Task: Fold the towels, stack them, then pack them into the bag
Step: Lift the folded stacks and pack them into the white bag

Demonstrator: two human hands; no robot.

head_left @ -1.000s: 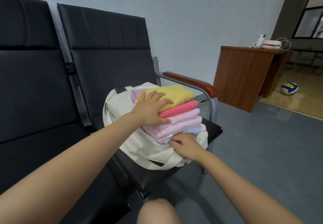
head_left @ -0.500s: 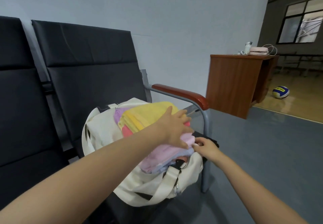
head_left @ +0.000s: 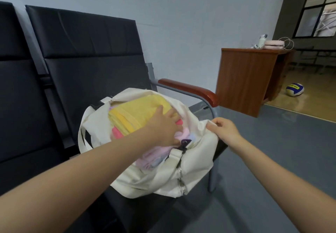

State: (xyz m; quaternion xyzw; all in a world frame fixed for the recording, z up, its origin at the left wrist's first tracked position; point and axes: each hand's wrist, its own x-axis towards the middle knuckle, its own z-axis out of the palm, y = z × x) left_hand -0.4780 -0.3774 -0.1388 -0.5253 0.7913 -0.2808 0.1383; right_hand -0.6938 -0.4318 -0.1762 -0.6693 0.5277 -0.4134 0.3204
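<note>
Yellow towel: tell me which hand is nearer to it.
Left. The left hand rests on the yellow towel in the bag; the right hand pinches the bag's rim, off to the side.

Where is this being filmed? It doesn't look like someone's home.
Probably a waiting area or lobby beside a sports hall. Linked black seats with a wooden armrest stand along the wall, as in a public building, and through the opening at right a volleyball lies on a polished wooden floor.
</note>
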